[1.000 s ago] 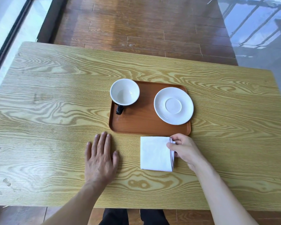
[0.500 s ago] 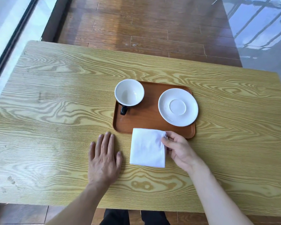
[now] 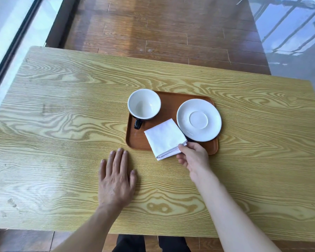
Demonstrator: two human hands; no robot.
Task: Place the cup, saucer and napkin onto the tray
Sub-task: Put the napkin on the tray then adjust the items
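Observation:
A brown tray lies in the middle of the wooden table. On its left end stands a cup, white inside with a dark outside and handle. A white saucer rests on the tray's right end. My right hand pinches the near right corner of a folded white napkin. The napkin is turned at an angle, mostly over the tray, with its near corner past the tray's front rim. My left hand lies flat on the table, fingers spread, left of the tray's near corner.
The wooden table has a light grain surface with its front edge near my body. Brown floorboards show beyond the far edge. A window frame runs along the left side.
My right hand has lifted the napkin from the table in front of the tray and carried it forward over the tray, rotating it. The left hand has stayed flat in place.

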